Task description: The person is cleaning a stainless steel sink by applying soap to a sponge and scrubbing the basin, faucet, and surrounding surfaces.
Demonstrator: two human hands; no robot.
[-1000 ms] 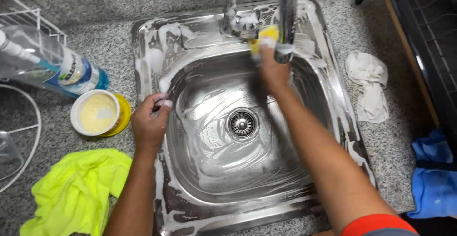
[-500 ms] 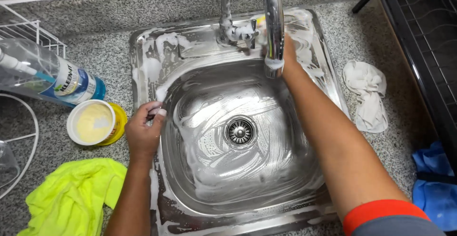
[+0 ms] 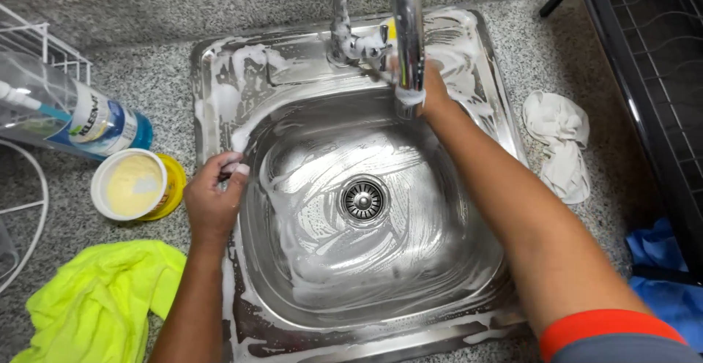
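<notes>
A person's right hand (image 3: 432, 88) reaches behind the upright chrome tap spout (image 3: 407, 34) at upper centre of the frame, fingers hidden, so their grip cannot be told; a yellow sponge (image 3: 392, 29) shows just beyond them. The left hand (image 3: 214, 200), fingers curled together, rests on the left rim of the soapy square stainless-steel sink (image 3: 220, 63), farther from the tap.

The right hand (image 3: 432, 88) now sits behind the tap (image 3: 405, 34) at the top middle, and the yellow sponge (image 3: 392, 30) is mostly hidden.
</notes>
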